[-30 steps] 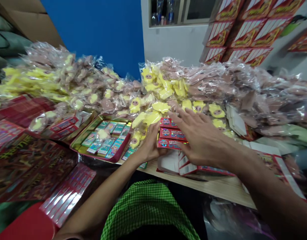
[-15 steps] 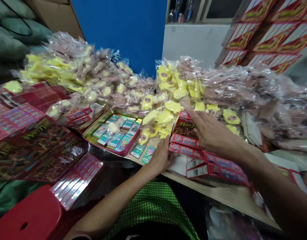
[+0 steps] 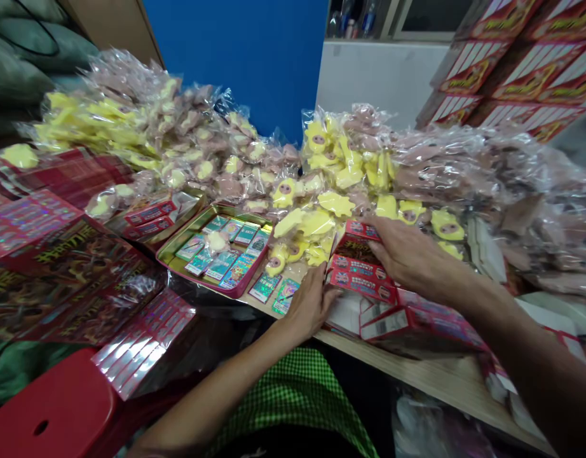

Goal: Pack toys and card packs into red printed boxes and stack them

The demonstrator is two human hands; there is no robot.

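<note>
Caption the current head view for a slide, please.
The left hand and right hand flank small red boxes near an open tin of green packs and piled yellow figures.

One left hand (image 3: 308, 304) and one right hand (image 3: 410, 254) showed, with three small red boxes (image 3: 362, 266) between them. One tin (image 3: 236, 293) contained eight visible card packs (image 3: 221, 265) and one yellow piece (image 3: 217, 242); two further packs (image 3: 264, 287) lay outside. Farther left were two red cartons (image 3: 152, 214). There was one stool (image 3: 54, 407). The bagged figures (image 3: 333, 149) (overlapping heaps) defied counting.
</note>
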